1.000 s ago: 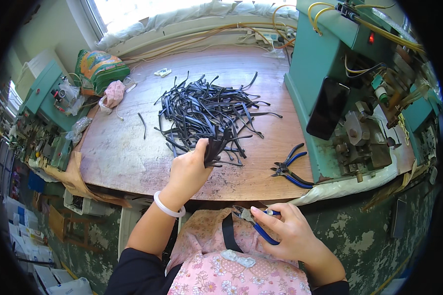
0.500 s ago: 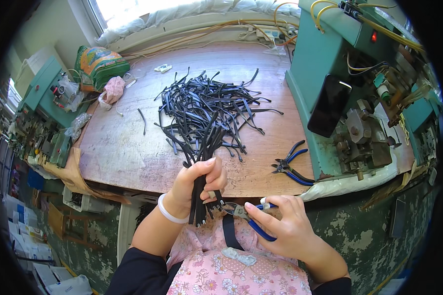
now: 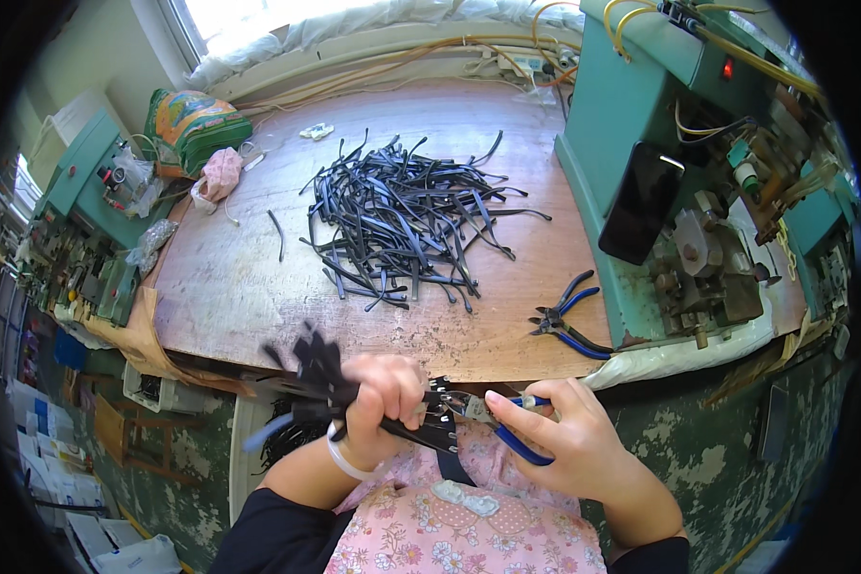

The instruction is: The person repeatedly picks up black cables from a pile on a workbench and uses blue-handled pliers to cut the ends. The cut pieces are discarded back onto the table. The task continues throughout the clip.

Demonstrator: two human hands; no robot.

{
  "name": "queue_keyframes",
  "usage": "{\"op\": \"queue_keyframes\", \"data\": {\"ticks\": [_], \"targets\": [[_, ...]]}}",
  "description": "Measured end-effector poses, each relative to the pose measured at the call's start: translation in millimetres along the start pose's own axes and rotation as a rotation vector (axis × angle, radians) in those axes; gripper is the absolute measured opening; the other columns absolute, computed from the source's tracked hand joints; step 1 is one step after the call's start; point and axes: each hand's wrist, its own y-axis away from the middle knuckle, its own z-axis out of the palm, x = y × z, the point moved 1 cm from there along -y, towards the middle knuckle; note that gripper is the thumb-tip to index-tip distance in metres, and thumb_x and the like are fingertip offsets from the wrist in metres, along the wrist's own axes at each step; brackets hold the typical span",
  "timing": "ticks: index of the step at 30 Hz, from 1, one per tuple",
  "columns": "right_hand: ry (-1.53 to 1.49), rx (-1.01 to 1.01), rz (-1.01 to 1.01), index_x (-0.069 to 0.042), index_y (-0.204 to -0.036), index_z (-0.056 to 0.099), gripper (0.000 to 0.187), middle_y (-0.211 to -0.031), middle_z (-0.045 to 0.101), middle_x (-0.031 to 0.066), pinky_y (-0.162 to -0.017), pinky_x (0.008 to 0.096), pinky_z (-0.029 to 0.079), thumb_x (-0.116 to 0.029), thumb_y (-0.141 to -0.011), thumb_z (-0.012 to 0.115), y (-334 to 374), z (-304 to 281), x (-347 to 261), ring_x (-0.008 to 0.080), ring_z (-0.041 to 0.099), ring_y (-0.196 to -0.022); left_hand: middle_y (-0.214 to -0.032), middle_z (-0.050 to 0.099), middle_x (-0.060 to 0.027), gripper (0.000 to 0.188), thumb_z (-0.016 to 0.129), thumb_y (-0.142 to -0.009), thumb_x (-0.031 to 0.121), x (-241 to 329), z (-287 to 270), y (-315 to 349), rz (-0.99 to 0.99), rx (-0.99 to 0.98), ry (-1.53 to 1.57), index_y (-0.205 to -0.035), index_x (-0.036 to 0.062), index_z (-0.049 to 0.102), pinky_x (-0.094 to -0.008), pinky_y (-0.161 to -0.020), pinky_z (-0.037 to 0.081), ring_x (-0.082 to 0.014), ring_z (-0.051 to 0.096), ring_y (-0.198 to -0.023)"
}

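A bundle of black eyeglass temples [image 3: 320, 394] lies sideways in my left hand [image 3: 381, 407], its fingers closed around it. Small metal hinge ends poke out on the right of that fist, while the curved tips fan out to the left, partly blurred. My right hand [image 3: 576, 442] grips blue-handled cutting pliers [image 3: 524, 448]. Their jaws are at the hinge ends, close by my left fingers; whether they bite on one temple I cannot tell. On the table beyond both hands spreads a tangled pile of black temples [image 3: 407, 215].
A second pair of blue-handled pliers [image 3: 569, 320] lies at the wooden table's [image 3: 220, 316] right front. A green machine [image 3: 584, 172] with a black phone [image 3: 641, 203] leaning on it stands at right. One loose temple [image 3: 276, 235] lies left of the pile. Another machine [image 3: 91, 191] is at far left.
My left hand has turned the bundle from upright to sideways, its tips swinging left and down, away from the pile. My right hand with the pliers has shifted slightly right.
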Motion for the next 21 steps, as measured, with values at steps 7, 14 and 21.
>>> {"op": "queue_keyframes", "data": {"ticks": [7,14,21], "targets": [[-0.073,0.003,0.049,-0.02,-0.133,0.063,0.064,-0.098,0.053,0.0103,-0.074,0.0379,0.048,-0.015,-0.071,0.08,-4.0,1.2,-15.7,0.0262,0.056,-0.083,-0.063,0.056,-0.0037,0.032,0.052,-0.102,0.032,-14.0,12.5,14.5,0.436,0.119,-0.161,-0.08,0.0091,0.051,-0.0273,-0.052,0.042,-0.0137,0.051,-0.051],[-0.078,-0.007,0.049,-0.02,-0.133,0.063,0.067,-0.093,0.054,0.0086,-0.068,0.0344,0.049,-0.013,-0.068,0.079,10.0,5.3,-8.4,0.0235,0.057,-0.076,-0.075,0.051,-0.006,0.038,0.043,-0.105,0.036,3.2,-14.6,-15.5,-0.301,-0.011,0.33,-0.079,0.0092,0.045,-0.0266,-0.056,0.046,-0.0145,0.046,-0.054],[-0.096,0.004,0.085,-0.02,-0.131,0.064,0.062,-0.094,0.055,0.0078,-0.07,0.0353,0.048,-0.015,-0.071,0.08,10.5,0.2,-7.5,0.0237,0.057,-0.077,-0.092,0.069,-0.009,0.038,0.055,-0.1,0.033,-29.4,-58.2,-92.8,-0.734,0.113,-0.551,-0.076,0.0036,0.058,-0.0395,-0.078,0.054,-0.021,0.068,-0.087]]}}
